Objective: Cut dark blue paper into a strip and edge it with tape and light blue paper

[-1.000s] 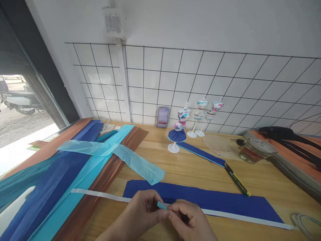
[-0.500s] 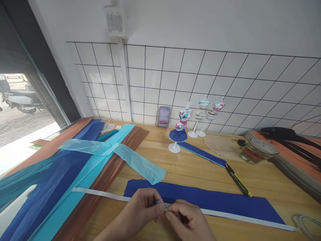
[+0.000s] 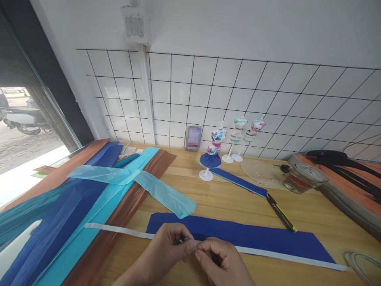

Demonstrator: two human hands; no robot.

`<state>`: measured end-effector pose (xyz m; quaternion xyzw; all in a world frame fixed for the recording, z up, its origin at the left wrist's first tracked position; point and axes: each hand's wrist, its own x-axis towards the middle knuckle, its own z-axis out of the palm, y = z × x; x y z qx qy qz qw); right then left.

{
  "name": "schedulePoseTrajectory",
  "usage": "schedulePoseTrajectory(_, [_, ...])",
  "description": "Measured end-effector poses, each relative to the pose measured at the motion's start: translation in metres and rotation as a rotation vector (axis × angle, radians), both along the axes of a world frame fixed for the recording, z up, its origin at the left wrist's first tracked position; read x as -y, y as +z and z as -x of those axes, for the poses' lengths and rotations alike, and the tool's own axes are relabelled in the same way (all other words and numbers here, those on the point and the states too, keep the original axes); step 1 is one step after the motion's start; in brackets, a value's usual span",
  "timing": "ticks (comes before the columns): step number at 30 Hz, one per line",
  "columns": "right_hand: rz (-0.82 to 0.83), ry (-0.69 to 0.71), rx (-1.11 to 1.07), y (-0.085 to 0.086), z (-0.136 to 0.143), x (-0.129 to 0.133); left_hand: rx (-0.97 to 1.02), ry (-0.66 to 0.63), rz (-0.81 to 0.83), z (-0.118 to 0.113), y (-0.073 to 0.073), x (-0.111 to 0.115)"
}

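My left hand and my right hand meet at the bottom middle, thumbs and fingers pinched close together. A tiny bit of light blue material peeks out from the left fingers; its kind is too small to make out. Whatever sits in the right fingertips is hidden. Beneath and behind both hands lies a dark blue fabric strip. Along its near edge runs a narrow white tape, which passes behind the hands and extends left past the fabric.
Long brown, blue and turquoise fabric pieces cover the left side. At the back stands a small dress form in a blue skirt, with two more beside it. A yellow-black utility knife, a folded blue strip and a glass jar lie right.
The light blue bit shows less between the fingertips than before. The hands stay together in nearly the same place; the whole view has shifted slightly.
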<state>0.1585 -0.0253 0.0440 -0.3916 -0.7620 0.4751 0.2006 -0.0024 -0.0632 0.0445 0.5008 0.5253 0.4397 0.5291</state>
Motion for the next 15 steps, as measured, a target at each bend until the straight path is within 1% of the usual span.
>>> schedulePoseTrajectory(2, [0.073,-0.016,-0.026,-0.002,0.001,0.001,0.034,0.017,0.008,0.002,0.003,-0.001])
schedulePoseTrajectory(4, [0.202,-0.012,-0.069,-0.004,0.000,0.002,0.084,0.049,0.027,0.006,0.007,-0.003])
schedulePoseTrajectory(6, [0.307,0.028,-0.119,-0.005,-0.001,0.002,0.129,0.075,0.052,0.012,0.012,-0.004])
schedulePoseTrajectory(7, [0.334,0.057,-0.145,-0.005,-0.001,0.002,0.152,0.088,0.061,0.015,0.015,-0.004])
schedulePoseTrajectory(11, [0.353,0.114,-0.185,-0.002,-0.005,0.002,0.195,0.152,0.087,0.029,0.022,-0.003])
schedulePoseTrajectory(15, [0.332,0.109,-0.180,0.000,-0.008,0.002,0.199,0.217,0.060,0.040,0.026,-0.003])
